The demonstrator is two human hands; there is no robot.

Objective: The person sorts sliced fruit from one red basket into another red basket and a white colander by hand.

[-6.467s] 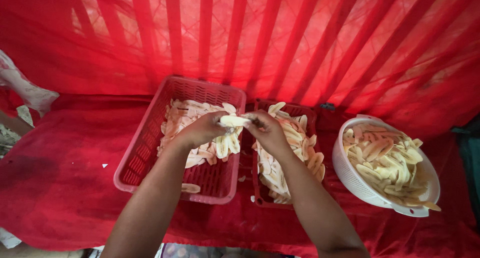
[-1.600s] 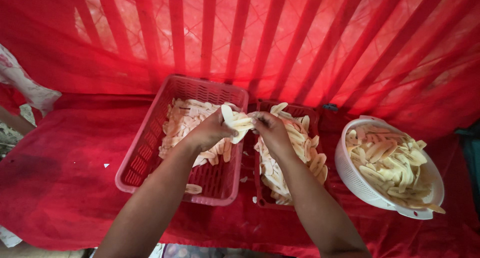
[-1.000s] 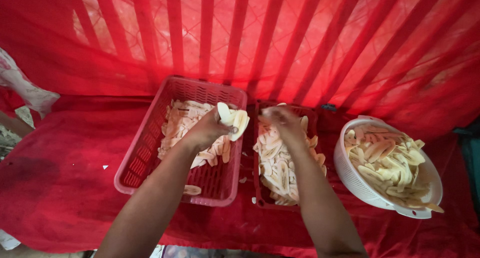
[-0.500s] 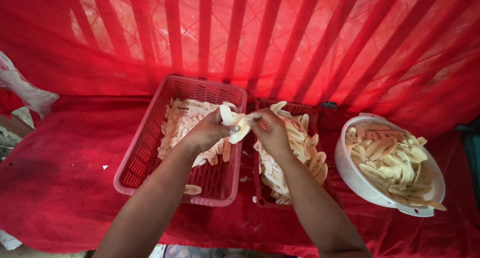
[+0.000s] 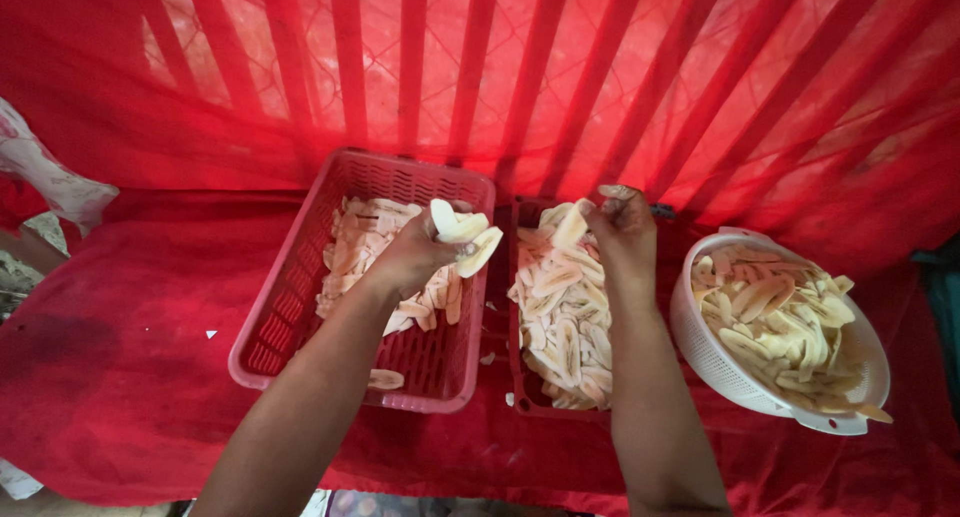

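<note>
Head view: the left hand [image 5: 415,257] is at centre frame, closed around a small stack of pale banana slices [image 5: 462,239] that fan out to the right, over the right edge of the pink basket [image 5: 300,307]. The right hand [image 5: 622,239] is just right of centre, at the top of the red tray [image 5: 521,397], fingers pinched on one slice [image 5: 570,225] whose long axis tilts up and to the right. The two hands are near each other but apart, with the stack between them and nearer the left. More slices lie in the basket and fill the tray. At right, a white colander [image 5: 700,352] holds more slices. A red cloth [image 5: 110,377] covers the surface. Nothing stands between the hands.
</note>
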